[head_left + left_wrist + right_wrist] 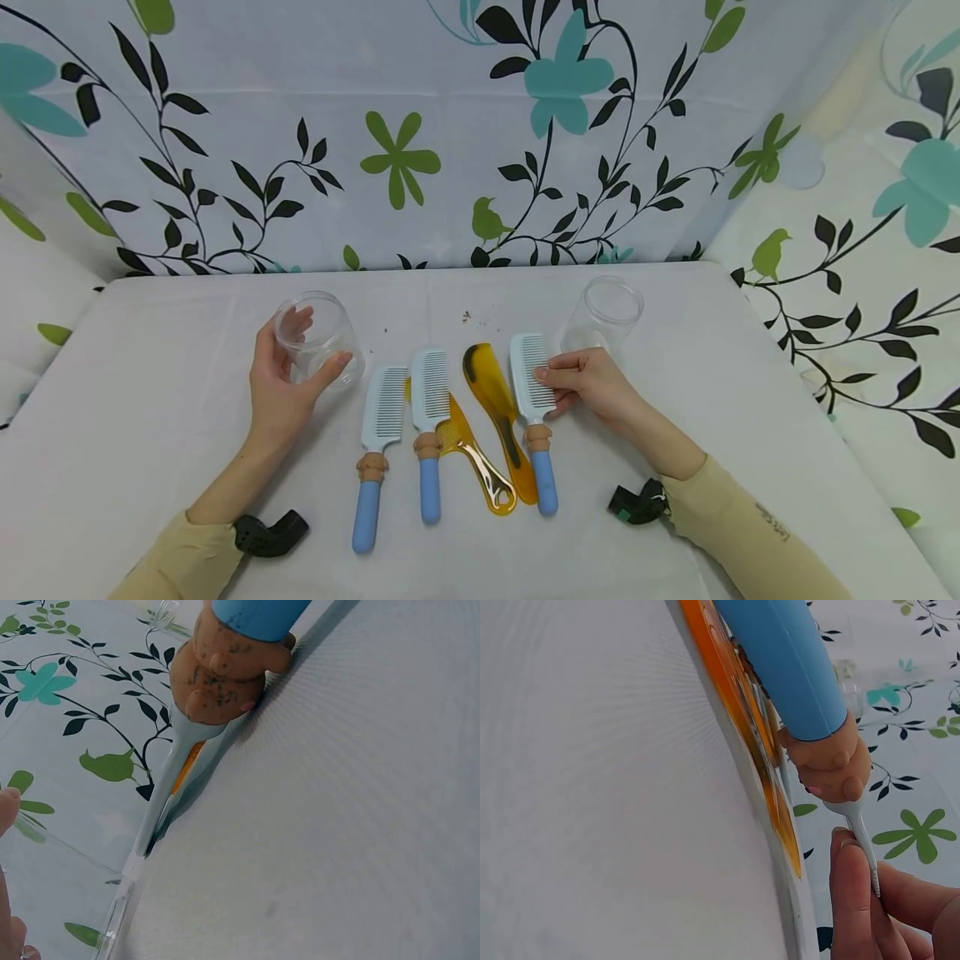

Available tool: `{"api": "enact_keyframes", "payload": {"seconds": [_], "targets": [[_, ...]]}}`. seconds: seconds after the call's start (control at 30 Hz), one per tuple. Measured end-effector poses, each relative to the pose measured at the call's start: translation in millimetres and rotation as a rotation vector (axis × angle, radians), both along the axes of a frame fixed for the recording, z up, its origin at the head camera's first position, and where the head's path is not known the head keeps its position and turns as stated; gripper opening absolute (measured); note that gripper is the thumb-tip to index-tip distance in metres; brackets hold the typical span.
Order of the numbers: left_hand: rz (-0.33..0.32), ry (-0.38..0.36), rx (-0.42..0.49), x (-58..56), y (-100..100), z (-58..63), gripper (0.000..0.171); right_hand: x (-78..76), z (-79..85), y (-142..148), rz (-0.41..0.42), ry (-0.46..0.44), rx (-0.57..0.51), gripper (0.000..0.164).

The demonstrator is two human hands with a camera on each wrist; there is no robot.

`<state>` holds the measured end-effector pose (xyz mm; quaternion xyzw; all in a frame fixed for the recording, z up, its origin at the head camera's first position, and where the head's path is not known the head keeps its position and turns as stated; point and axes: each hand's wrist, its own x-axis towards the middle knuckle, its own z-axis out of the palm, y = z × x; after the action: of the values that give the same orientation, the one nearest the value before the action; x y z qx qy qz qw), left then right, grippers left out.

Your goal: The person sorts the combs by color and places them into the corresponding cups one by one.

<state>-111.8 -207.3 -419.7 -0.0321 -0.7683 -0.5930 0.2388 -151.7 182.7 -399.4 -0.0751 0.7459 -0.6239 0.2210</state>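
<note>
My left hand (281, 404) grips a clear plastic cup (343, 337), thumb in front, fingers round its far left side. My right hand (600, 387) pinches the pale toothed head of the rightmost blue-handled comb (546, 479). Its thumb and fingers sit on either side of that head in the right wrist view, below the brown figure collar (829, 761). Two matching combs lie further left, the leftmost comb (385, 408) and the middle comb (430, 392). An amber comb (474, 450) lies partly under the middle one. A dark-streaked amber comb (491, 383) is beside the pinched comb.
Another clear cup (609, 310) stands behind my right hand, partly hidden by it. Small brown specks (467, 317) lie on the white table (135, 433) near its back edge. Patterned cloth (300, 83) hangs behind. A black wrist device (272, 533) juts from the left sleeve.
</note>
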Motion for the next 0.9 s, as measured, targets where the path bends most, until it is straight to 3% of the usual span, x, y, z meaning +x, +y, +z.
{"api": "enact_keyframes", "payload": {"seconds": [0.9], "targets": [[0.005, -0.014, -0.016, -0.3, -1, -0.5, 0.085, -5.2, 21.6, -6, -0.015, 0.058, 0.016, 0.035]]}}
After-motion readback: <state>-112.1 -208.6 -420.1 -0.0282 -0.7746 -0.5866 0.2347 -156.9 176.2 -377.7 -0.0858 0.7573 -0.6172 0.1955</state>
